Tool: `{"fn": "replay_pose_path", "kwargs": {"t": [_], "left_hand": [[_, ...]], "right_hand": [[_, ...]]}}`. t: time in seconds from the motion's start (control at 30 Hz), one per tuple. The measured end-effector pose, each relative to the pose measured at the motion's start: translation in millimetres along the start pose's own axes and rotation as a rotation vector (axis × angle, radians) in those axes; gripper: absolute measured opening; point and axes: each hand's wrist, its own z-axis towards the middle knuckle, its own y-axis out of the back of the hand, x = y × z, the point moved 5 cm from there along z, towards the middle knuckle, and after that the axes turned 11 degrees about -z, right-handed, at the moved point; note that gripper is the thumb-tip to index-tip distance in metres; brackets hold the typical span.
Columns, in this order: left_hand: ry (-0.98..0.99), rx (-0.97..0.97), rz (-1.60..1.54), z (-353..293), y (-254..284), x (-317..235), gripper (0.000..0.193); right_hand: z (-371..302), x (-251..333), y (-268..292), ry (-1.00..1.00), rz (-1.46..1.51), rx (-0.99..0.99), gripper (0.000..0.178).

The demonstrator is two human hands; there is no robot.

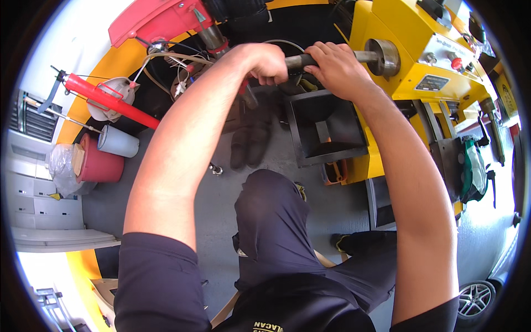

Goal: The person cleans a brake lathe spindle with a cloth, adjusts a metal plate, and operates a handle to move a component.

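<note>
A grey metal shaft (365, 57) reaches left from the round steel hub (384, 57) on the yellow brake-lathe-like machine (423, 61). My right hand (338, 71) is closed over its middle, with the thumb toward the left. At the shaft's left end my left hand (266, 64) is closed around it, with the fingers curled under. Between my hands the shaft's surface is darker; I cannot tell if something is wrapped on it. Both forearms are raised and stretched forward. Below the shaft stands a black square tray (298, 130) with sloping walls.
A red drill-press-like machine (166, 19) stands at the far left. Below it are a red jack handle (110, 99), a grey-blue bucket (119, 141) and a red bin (102, 163). Dark cloth-like things lie on the floor. A green-and-white bottle (474, 171) hangs right of the machine.
</note>
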Motion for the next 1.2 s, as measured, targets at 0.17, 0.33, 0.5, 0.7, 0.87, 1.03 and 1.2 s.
{"fn": "replay_pose_path", "kwargs": {"t": [0.17, 0.33, 0.5, 0.7, 0.87, 1.03, 1.2], "left_hand": [[-0.021, -0.155, -0.024, -16, -2, -9, 0.022], [-0.097, -0.381, 0.296, -31, -4, -18, 0.024], [-0.103, -0.752, 0.35, -39, -28, -10, 0.015], [-0.671, -1.065, 0.031, -104, -38, -9, 0.037], [-0.538, -1.106, -0.398, -72, -6, 13, 0.039], [-0.536, -1.032, -1.183, -47, -32, 35, 0.043], [-0.54, -1.073, -1.54, -19, -60, 42, 0.043]], "right_hand": [[-3, -3, -3, 0.019, -0.036, -0.053, 0.033], [-1, 2, -7, 0.0, -0.088, 0.007, 0.032], [-5, 1, -6, 0.027, -0.117, -0.066, 0.035], [-3, -1, -4, -0.002, -0.064, -0.035, 0.034], [5, 4, -5, 0.03, -0.087, -0.057, 0.034], [-1, -6, 0, 0.06, -0.039, 0.048, 0.034], [21, 26, -7, 0.133, -0.141, 0.036, 0.036]]}}
